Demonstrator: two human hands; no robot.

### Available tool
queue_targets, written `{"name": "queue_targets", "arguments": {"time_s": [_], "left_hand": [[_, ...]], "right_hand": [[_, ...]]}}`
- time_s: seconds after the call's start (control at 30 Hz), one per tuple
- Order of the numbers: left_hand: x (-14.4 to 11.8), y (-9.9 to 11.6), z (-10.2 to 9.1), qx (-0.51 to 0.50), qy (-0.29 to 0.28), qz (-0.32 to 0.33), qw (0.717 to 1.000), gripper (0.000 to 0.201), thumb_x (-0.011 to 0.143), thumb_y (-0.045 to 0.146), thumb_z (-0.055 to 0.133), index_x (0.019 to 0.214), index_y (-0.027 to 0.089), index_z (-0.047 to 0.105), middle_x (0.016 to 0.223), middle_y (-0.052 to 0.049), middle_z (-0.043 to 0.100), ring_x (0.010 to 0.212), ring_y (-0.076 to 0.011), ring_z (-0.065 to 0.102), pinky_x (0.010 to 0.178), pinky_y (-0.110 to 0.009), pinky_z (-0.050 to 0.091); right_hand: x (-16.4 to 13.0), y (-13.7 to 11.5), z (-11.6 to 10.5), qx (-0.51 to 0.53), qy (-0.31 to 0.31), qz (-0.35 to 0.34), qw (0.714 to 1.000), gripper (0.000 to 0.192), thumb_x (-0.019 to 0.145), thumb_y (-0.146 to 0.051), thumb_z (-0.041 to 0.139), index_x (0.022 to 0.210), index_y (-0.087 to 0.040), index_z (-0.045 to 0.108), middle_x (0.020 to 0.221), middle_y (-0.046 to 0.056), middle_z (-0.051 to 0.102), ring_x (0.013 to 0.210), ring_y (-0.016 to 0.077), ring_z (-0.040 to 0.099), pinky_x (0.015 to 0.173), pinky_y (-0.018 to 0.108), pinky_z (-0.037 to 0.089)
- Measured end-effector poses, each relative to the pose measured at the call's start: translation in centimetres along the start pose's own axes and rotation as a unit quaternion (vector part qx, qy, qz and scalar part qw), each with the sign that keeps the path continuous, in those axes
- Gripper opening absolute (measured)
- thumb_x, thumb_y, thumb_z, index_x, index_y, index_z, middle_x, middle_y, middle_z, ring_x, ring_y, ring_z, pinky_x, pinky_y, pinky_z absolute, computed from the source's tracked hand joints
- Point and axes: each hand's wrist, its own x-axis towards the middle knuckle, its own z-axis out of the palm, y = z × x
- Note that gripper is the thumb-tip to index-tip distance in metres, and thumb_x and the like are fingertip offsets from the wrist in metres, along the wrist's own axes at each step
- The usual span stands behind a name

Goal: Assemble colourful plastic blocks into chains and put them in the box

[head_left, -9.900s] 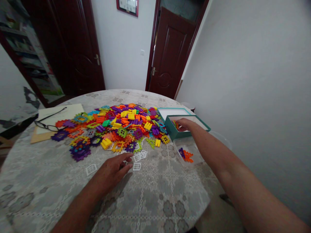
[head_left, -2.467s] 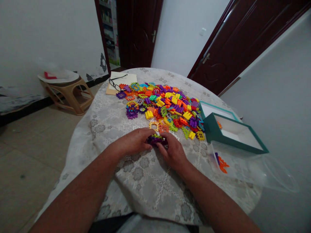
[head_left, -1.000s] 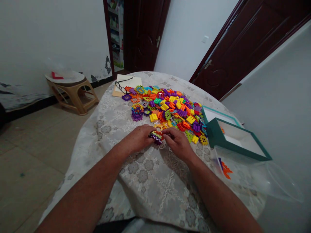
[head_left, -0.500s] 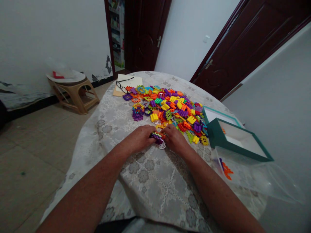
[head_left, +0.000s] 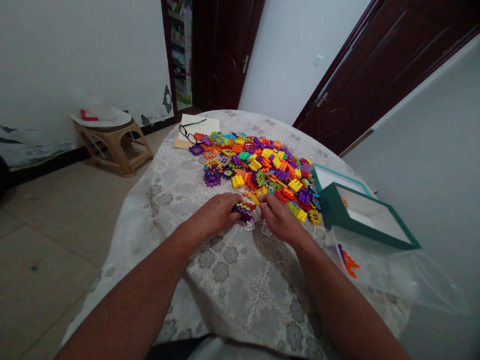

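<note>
My left hand (head_left: 222, 212) is closed on a small stack of plastic building pieces (head_left: 243, 212), purple, green and red. Close beside it, my right hand (head_left: 276, 214) pinches a yellow building piece (head_left: 253, 198) at its fingertips, just above and right of the stack. Flat white lattice pieces (head_left: 266, 228) lie on the tablecloth under and between the hands. Beyond them spreads a large pile of colourful interlocking pieces (head_left: 270, 165) in orange, purple, yellow, green and red. My fingers hide part of the stack.
A green box (head_left: 337, 220) with a white inside stands right of the pile, its lid (head_left: 343, 180) behind it. A clear plastic container (head_left: 393, 275) holds orange and purple pieces. Black glasses (head_left: 187, 132) rest on a board at the far left. A stool (head_left: 120, 147) stands beyond the table.
My right hand has moved a little to the right, away from the stack, and a yellow piece now shows at its fingertips. The left hand stays in place with the stack.
</note>
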Motion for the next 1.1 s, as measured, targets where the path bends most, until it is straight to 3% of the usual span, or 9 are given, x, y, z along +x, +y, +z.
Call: {"name": "queue_targets", "arguments": {"time_s": [0.1, 0.23, 0.37, 0.5, 0.7, 0.9, 1.1], "left_hand": [[0.1, -0.1, 0.3, 0.003, 0.016, 0.001, 1.0, 0.029, 0.092, 0.017, 0.067, 0.121, 0.022, 0.068, 0.121, -0.008, 0.074, 0.112, -0.0234, 0.067, 0.098, -0.035, 0.048], [0.1, 0.1, 0.4, 0.003, 0.032, -0.016, 0.999, 0.034, 0.091, 0.016, 0.068, 0.124, 0.021, 0.066, 0.118, -0.009, 0.075, 0.106, -0.024, 0.07, 0.097, -0.037, 0.051], [-0.1, 0.0, 0.5, -0.001, 0.043, -0.011, 0.999, 0.048, 0.09, 0.016, 0.069, 0.138, 0.021, 0.061, 0.134, -0.012, 0.073, 0.121, -0.0272, 0.069, 0.107, -0.041, 0.051], [0.0, -0.5, 0.8, 0.008, 0.043, 0.002, 0.999, 0.048, 0.09, 0.018, 0.069, 0.137, 0.021, 0.064, 0.139, -0.013, 0.071, 0.128, -0.0291, 0.066, 0.112, -0.044, 0.049], [0.0, -0.8, 1.0, -0.01, 0.045, 0.022, 0.999, 0.05, 0.089, 0.017, 0.069, 0.138, 0.023, 0.064, 0.134, -0.011, 0.074, 0.121, -0.0262, 0.069, 0.108, -0.04, 0.051], [0.0, -1.0, 1.2, 0.009, 0.048, 0.018, 0.999, 0.053, 0.089, 0.018, 0.07, 0.142, 0.021, 0.062, 0.141, -0.012, 0.07, 0.128, -0.0279, 0.067, 0.113, -0.043, 0.049], [0.0, -1.0, 1.2, 0.039, 0.039, 0.021, 0.998, 0.042, 0.093, 0.02, 0.069, 0.135, 0.019, 0.066, 0.134, -0.012, 0.073, 0.126, -0.0279, 0.067, 0.112, -0.042, 0.05]], "right_hand": [[-0.6, -0.6, -0.3, 0.033, -0.021, 0.01, 0.999, 0.018, 0.108, -0.032, 0.043, 0.1, -0.025, 0.058, 0.085, 0.001, 0.067, 0.079, 0.0194, 0.064, 0.073, 0.031, 0.045], [-0.7, -0.3, 0.5, 0.059, 0.009, 0.033, 0.998, 0.017, 0.108, -0.032, 0.044, 0.103, -0.024, 0.058, 0.082, 0.0, 0.068, 0.077, 0.0192, 0.064, 0.072, 0.03, 0.045], [-0.8, -0.1, 1.6, 0.092, 0.017, 0.05, 0.994, 0.023, 0.11, -0.038, 0.045, 0.108, -0.024, 0.062, 0.082, 0.0, 0.068, 0.075, 0.0182, 0.064, 0.071, 0.03, 0.045], [-1.0, -0.6, 1.9, 0.097, 0.009, 0.028, 0.995, 0.028, 0.109, -0.043, 0.047, 0.107, -0.023, 0.066, 0.091, 0.001, 0.069, 0.083, 0.0184, 0.064, 0.075, 0.03, 0.046], [-0.7, -0.6, 1.9, 0.068, 0.071, 0.064, 0.993, 0.031, 0.109, -0.042, 0.046, 0.093, -0.021, 0.063, 0.08, 0.001, 0.066, 0.078, 0.0182, 0.062, 0.072, 0.029, 0.043], [-0.3, -0.6, 1.8, -0.018, 0.087, 0.005, 0.996, 0.022, 0.106, -0.034, 0.051, 0.093, -0.021, 0.064, 0.087, 0.005, 0.066, 0.081, 0.0195, 0.061, 0.075, 0.031, 0.043], [-0.1, -0.7, 1.9, -0.01, 0.072, -0.018, 0.997, 0.02, 0.105, -0.03, 0.051, 0.095, -0.021, 0.066, 0.091, 0.006, 0.066, 0.086, 0.0206, 0.061, 0.078, 0.032, 0.044]]}}
